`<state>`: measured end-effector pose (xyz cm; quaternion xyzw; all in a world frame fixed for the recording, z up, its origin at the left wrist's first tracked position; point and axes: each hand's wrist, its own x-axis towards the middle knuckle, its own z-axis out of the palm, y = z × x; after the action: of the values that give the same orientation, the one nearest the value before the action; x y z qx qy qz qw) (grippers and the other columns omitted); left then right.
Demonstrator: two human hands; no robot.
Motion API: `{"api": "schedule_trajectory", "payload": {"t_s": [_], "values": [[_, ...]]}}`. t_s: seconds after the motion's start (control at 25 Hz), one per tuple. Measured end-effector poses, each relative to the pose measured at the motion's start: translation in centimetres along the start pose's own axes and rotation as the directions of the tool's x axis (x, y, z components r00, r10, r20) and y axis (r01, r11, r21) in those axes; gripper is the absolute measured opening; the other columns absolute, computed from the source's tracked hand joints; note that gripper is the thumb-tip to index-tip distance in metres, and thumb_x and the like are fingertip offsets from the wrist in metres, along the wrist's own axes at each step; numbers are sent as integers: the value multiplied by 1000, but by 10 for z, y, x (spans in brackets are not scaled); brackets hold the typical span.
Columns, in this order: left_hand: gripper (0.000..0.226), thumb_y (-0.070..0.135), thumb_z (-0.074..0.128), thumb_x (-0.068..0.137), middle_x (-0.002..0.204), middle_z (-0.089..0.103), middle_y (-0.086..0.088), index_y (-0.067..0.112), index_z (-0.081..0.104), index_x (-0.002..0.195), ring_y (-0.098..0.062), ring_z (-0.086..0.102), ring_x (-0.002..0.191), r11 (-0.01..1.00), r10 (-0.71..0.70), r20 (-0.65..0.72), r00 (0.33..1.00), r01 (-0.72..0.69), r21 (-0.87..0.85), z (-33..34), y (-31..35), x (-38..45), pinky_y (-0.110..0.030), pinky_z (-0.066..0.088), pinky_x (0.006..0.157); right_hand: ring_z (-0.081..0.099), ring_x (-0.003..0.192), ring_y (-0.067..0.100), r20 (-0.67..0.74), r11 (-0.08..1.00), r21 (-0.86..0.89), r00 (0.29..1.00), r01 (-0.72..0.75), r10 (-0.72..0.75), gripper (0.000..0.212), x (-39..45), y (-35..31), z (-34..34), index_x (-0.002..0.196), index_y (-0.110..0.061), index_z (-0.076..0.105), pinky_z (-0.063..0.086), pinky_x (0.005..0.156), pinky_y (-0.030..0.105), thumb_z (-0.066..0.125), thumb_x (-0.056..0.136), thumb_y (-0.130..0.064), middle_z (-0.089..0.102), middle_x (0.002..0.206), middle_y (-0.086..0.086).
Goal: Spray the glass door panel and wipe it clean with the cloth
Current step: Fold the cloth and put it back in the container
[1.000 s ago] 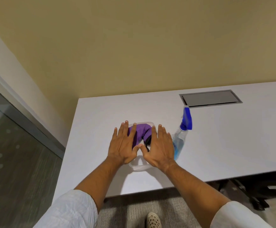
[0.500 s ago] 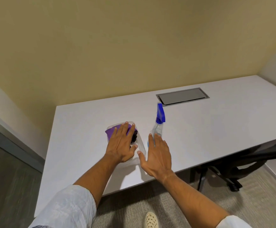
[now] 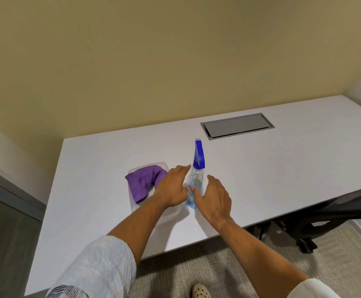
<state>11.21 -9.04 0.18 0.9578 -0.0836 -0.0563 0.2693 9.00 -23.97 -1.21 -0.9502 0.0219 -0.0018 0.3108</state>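
Observation:
A clear spray bottle [image 3: 196, 179] with blue liquid and a blue trigger head stands on the white table [image 3: 261, 179]. My left hand [image 3: 171, 188] and my right hand [image 3: 216, 196] flank it, one on each side. Fingers are loosely spread and both thumbs sit at its lower body; neither hand is wrapped round it. A purple cloth [image 3: 145, 182] lies crumpled in a clear plastic container [image 3: 164, 216] just left of my left hand. The glass door panel [image 3: 1, 244] shows at the far left edge, dark and framed in grey.
A grey metal cable hatch [image 3: 237, 125] is set into the table behind the bottle. A black office chair [image 3: 304, 231] is tucked under the table at the right. A beige wall stands behind the table. Carpet and my shoe [image 3: 200, 291] show below.
My left hand has left the cloth in the container and moved right to the bottle. My right hand has come up beside the bottle. The camera has swung slightly.

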Motion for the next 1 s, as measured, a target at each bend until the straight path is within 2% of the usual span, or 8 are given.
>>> {"api": "schedule_trajectory", "payload": {"t_s": [0.2,0.32,0.52,0.68,0.84,0.92,1.0], "values": [[47,13,63,89,134,58,-4,13,52,135,-21,57,119,988,-62,-54,997,54,-147,3,7,14,-35,49,100,67,103,21,-1,991,131,999,33,-33,55,17,2,2,128,-14,55,54,86,29,68,87,-48,68,120,5],[34,7,63,87,118,67,-5,11,61,121,-19,63,106,978,-68,-91,994,48,-202,3,11,19,-32,55,89,67,99,20,-2,983,176,999,50,-51,52,23,7,0,124,-14,58,54,84,28,72,85,-44,69,117,5],[29,7,67,86,111,69,-7,7,64,114,-17,65,98,974,-64,-144,988,30,-226,-13,19,23,-33,57,85,61,90,11,-56,955,258,989,148,-138,50,33,8,-13,121,-15,60,48,78,18,76,82,-41,70,113,3],[26,9,71,81,101,70,-5,8,65,106,-17,66,88,965,-66,-225,972,5,-261,-41,24,16,-32,59,80,63,90,12,-111,917,315,969,247,-222,51,39,-10,-27,117,-15,63,51,75,19,80,78,-41,70,108,0],[27,13,75,74,90,67,1,12,64,98,-16,66,82,950,-72,-340,938,-40,-310,-71,25,1,-29,59,77,63,87,10,-174,861,362,934,356,-313,47,45,-37,-41,112,-16,65,51,74,18,83,74,-35,63,99,-10],[27,16,75,71,89,68,1,13,64,95,-14,66,83,939,-75,-388,919,-66,-337,-84,21,-7,-26,58,78,64,86,9,-176,826,393,914,405,-365,45,49,-50,-44,112,-15,66,51,75,15,83,73,-30,64,98,-10],[28,21,76,68,89,68,3,17,63,93,-12,67,84,934,-82,-412,907,-75,-350,-96,13,-17,-23,57,79,65,87,6,-117,802,446,915,397,-387,45,50,-62,-46,114,-14,66,52,76,12,82,73,-25,67,100,-9]]}}
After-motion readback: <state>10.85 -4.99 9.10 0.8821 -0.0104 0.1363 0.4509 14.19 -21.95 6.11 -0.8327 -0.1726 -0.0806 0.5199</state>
